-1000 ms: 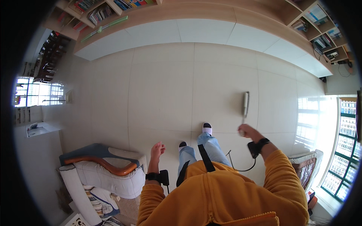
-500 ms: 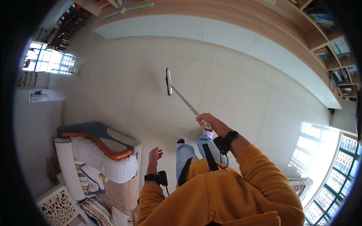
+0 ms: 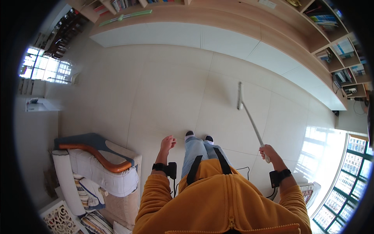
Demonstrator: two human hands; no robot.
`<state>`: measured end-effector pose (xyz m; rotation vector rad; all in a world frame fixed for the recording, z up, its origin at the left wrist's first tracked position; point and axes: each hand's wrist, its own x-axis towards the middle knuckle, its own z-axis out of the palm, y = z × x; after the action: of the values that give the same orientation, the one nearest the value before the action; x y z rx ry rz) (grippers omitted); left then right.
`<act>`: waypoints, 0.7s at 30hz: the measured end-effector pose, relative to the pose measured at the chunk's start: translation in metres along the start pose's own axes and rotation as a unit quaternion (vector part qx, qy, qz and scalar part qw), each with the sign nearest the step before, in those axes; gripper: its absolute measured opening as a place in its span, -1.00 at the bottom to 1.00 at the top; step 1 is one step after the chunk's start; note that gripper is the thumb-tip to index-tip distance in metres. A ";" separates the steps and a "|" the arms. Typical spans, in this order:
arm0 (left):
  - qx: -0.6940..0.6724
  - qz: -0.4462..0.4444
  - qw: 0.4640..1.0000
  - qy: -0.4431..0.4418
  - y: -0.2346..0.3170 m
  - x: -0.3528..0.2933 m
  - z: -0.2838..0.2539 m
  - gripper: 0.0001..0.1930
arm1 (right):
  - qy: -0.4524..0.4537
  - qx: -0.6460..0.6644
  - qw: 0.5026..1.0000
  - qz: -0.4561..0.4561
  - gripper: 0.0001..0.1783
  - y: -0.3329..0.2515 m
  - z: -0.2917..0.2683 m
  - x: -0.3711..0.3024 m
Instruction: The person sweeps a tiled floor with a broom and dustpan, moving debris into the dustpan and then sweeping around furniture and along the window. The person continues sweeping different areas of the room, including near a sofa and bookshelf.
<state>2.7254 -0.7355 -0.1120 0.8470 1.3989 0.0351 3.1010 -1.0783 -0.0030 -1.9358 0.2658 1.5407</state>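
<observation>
My right hand (image 3: 267,152) is closed around the lower end of the handle of a squeegee (image 3: 253,124). This squeegee has a grey pole and a narrow crosswise head. Its head (image 3: 239,96) is out in front of me to the right, over the pale tiled floor (image 3: 167,89); whether it touches the tiles I cannot tell. In front of my left side, my left hand (image 3: 168,143) has its fingers curled in, and nothing shows in it. Dark bands with small boxes are strapped to both wrists.
Ahead runs a long wooden ledge (image 3: 218,29) with white fronts, shelves of books (image 3: 325,21) above its right part. A green strip-shaped thing (image 3: 125,17) lies on its left. A sofa (image 3: 103,171) with a wooden armrest stands to my left. Windows (image 3: 343,187) are at right.
My right hand has swung the squeegee to the right, its head moving from left of my feet to the right. My left hand has risen slightly and its fingers have curled. My feet are closer together.
</observation>
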 end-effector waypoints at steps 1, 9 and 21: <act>0.003 0.003 1.000 -0.003 0.006 0.003 0.001 -0.78 | 0.023 0.012 1.000 0.016 -0.88 0.005 -0.008 0.004; -0.054 -0.030 0.998 -0.007 0.060 0.039 -0.007 -0.78 | -0.099 0.252 0.961 -0.051 -0.94 -0.013 -0.033 0.099; -0.060 -0.016 0.998 0.020 0.135 0.087 -0.050 -0.72 | -0.258 -0.008 0.965 -0.044 -0.93 -0.204 0.257 0.141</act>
<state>2.7615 -0.5715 -0.1096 0.7276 1.4337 0.1109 3.0444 -0.7363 -0.0890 -1.4652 -0.0573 1.9183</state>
